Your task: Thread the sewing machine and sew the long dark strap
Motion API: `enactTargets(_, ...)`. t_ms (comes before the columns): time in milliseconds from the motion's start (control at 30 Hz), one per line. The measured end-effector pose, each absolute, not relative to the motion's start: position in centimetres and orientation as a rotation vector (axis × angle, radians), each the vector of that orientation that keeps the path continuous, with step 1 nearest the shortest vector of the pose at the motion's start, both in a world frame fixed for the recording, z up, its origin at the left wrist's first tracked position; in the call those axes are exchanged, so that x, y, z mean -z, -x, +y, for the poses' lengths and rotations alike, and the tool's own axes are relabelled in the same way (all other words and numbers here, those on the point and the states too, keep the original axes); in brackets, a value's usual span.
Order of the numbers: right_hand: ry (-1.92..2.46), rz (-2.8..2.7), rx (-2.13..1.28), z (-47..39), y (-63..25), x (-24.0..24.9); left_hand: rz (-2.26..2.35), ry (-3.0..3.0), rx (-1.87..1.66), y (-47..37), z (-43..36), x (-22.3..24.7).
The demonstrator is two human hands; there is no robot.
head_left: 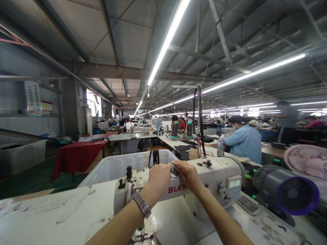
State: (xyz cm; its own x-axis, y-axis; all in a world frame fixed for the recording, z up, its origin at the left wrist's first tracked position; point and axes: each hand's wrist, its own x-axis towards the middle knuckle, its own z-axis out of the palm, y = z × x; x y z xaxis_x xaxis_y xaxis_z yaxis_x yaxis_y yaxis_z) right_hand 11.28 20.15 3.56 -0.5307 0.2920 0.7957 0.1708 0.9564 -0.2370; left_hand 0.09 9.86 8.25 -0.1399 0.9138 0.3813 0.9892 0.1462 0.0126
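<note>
factory hall, long fluorescent strip lights (168,37) running from 12 o'clock toward the far end, hung over the rows of benches so each station is lit from above. white work table (51,217), scuffed, fills the 6 to 9 o'clock foreground and bears the machine at a height where both forearms reach it. white industrial sewing machine (204,177), lettered "bles…" in red, lies across the centre, its arm level and its head end at 7 o'clock above the needle area. white plastic bin (120,165) sits just behind the machine at 11 o'clock, probably placed to catch or feed pieces. red-covered table (76,154) at 9 o'clock, well apart. small fan with purple rim (293,194) at 3 o'clock beside the machine, a pink fan (306,161) just behind it. co-worker in a light blue shirt (245,141) seated at 2 o'clock. two thread cones (182,129) on a stand past the bin at 12 o'clock, high so thread can draw down. left hand (158,177), silver wristwatch (141,203) on the wrist, loosely curled, knuckles up, resting on the machine's top. right hand (188,174) likewise curled on the top, fingertips pinching a small dark part between the two hands; what the part is cannot be told. hands close together, nearly touching.
</note>
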Motion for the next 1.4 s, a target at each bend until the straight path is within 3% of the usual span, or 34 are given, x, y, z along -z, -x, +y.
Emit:
enactTargets(400,0.387,-2.187,-0.173,19.9,-11.1,-3.3,-2.111,1.801,0.414,-0.4,9.1,-6.9)
enactTargets(867,0.525,-2.247,0.043,18.6,-11.2,-2.1,-2.114,1.783,0.565,-0.2,8.9,-5.6)
enactTargets(1233,0.392,-2.573,0.199,20.1,-11.0,-5.8,-2.132,1.757,0.649,-0.8,8.6,-4.7)
enactTargets(1400,0.419,-2.413,0.353,20.3,-10.1,-5.4,-2.147,1.772,0.658,-0.9,8.2,-5.0)
